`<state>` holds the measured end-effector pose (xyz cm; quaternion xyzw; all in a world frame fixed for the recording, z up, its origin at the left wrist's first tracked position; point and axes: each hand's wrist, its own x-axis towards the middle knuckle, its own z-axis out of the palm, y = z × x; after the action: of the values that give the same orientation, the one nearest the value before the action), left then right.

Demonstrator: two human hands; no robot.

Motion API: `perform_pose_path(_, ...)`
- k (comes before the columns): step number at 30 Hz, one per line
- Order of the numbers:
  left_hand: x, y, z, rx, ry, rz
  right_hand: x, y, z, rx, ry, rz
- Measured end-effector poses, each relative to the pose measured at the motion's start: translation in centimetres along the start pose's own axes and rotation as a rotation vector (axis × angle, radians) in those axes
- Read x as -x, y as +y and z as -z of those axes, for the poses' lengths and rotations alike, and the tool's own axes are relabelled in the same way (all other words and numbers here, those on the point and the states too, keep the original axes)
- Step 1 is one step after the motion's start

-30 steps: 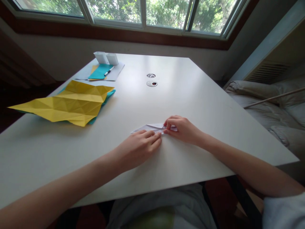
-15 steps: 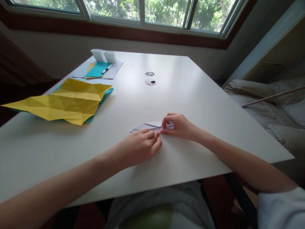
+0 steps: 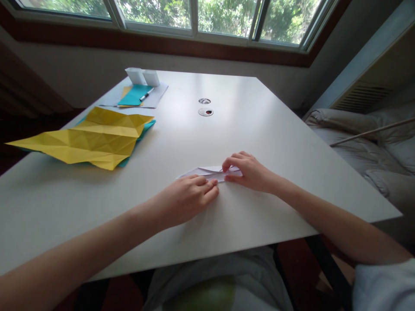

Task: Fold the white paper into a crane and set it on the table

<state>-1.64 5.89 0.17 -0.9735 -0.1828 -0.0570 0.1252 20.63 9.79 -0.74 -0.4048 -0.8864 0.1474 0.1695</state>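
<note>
A folded white paper [image 3: 210, 171], long and narrow with pointed layers, lies on the table in front of me. My left hand [image 3: 191, 196] covers its near left part, fingertips pressed on the near edge and the thumb close beside them. At the right end, my right hand [image 3: 248, 170] holds the paper between its bent fingers and its thumb, which are a little apart on the folds. Part of the paper is hidden under both hands.
On the left lies a creased yellow sheet [image 3: 106, 138] over a teal one [image 3: 147, 127]. Farther back are teal paper [image 3: 138, 94], a pen [image 3: 146, 94] and white folded boxes [image 3: 151, 78]. Two round table inserts [image 3: 205, 112] sit mid-table. The table's front edge is close to my lap.
My right hand has shifted slightly right along the paper, its thumb and fingers wider apart. My left fingers have straightened and flattened onto the near edge.
</note>
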Motion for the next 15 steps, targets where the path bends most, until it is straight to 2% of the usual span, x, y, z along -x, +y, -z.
perform_pose_path(3,0.3,-0.3,0.4,0.134,-0.024,0.015,0.1,0.1,0.3,0.032,0.006,-0.001)
perform_pose_path(7,0.5,-0.2,1.7,0.366,-0.033,0.038,0.2,0.3,0.5,0.074,0.049,0.067)
perform_pose_path(10,0.4,-0.6,2.0,0.567,0.073,0.088,0.3,0.5,0.7,0.008,0.022,0.156)
perform_pose_path(13,0.4,-1.7,0.9,0.539,0.194,0.279,0.3,0.5,0.8,-0.099,-0.044,0.235)
perform_pose_path(15,0.4,-2.4,0.0,0.478,0.151,0.306,0.2,0.6,0.8,-0.116,-0.056,0.257)
